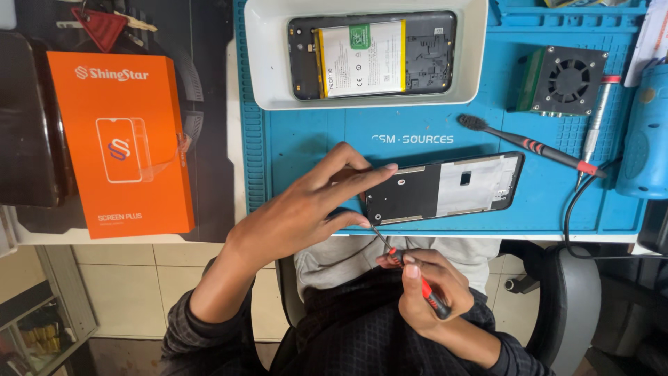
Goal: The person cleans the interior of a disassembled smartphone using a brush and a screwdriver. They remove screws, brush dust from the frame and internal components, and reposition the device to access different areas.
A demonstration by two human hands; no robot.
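Observation:
A black phone frame (445, 188) lies flat on the blue work mat (313, 139), inner side up, with a pale plate on its right half. My left hand (306, 209) rests on the frame's left end, fingers spread and pressing it down. My right hand (424, 285) sits below the mat's edge and grips a small screwdriver with a red and black handle (410, 268). Its thin tip points up to the frame's lower left corner.
A white tray (264, 63) at the top holds an opened phone body with its battery (362, 56). An orange box (122, 143) lies left. A black brush with a red grip (529, 143), a small fan unit (563, 80) and a blue device (647, 139) sit right.

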